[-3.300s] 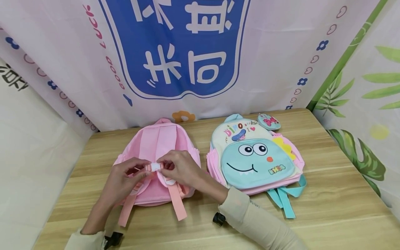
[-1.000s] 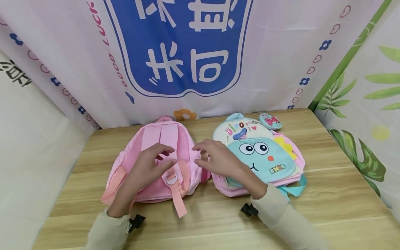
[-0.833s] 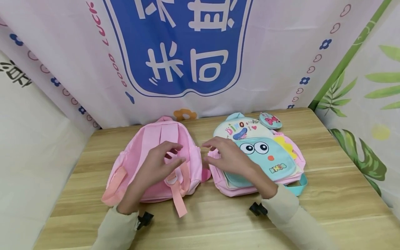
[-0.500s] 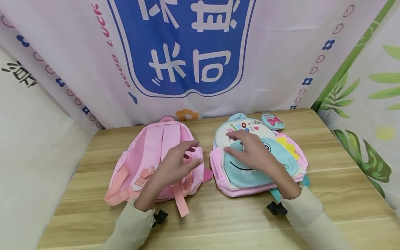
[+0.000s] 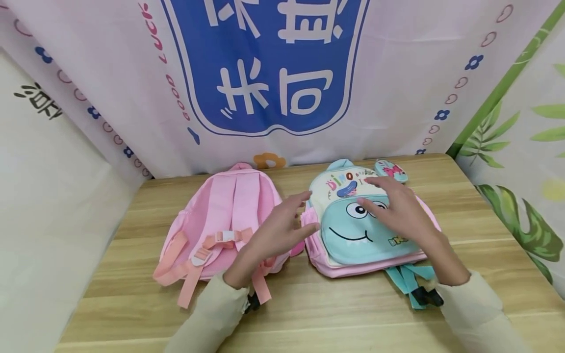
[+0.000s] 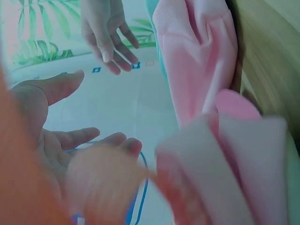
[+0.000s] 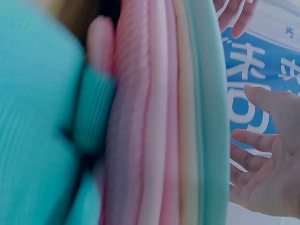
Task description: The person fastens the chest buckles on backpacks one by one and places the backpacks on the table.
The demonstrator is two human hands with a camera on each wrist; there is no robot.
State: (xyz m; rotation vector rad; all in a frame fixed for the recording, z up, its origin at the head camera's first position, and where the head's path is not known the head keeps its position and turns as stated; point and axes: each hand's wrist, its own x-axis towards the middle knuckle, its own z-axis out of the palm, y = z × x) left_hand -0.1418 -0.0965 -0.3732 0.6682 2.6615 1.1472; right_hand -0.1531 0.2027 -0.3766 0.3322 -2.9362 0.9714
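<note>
Pink backpack (image 5: 225, 201) and dinosaur backpack (image 5: 346, 223) run lengthwise near-to-far, tops toward the desk's (image 5: 335, 314) far edge; left hand (image 5: 281, 229) and right hand (image 5: 401, 211) have fingers and thumb apart.

Matt cloth on the dinosaur backpack (image 5: 344, 252), smooth across the front, and look at those teal straps (image 5: 403, 279) at its lower edge: ribbed webbing! To its left, the pink backpack (image 5: 220, 196), soft matt fabric, with a smooth white plastic-looking buckle (image 5: 225, 236). Beneath it, a smooth wood-grain tabletop (image 5: 318, 314), faintly shiny; behind it, a lightly creased cloth backdrop (image 5: 397, 98).
</note>
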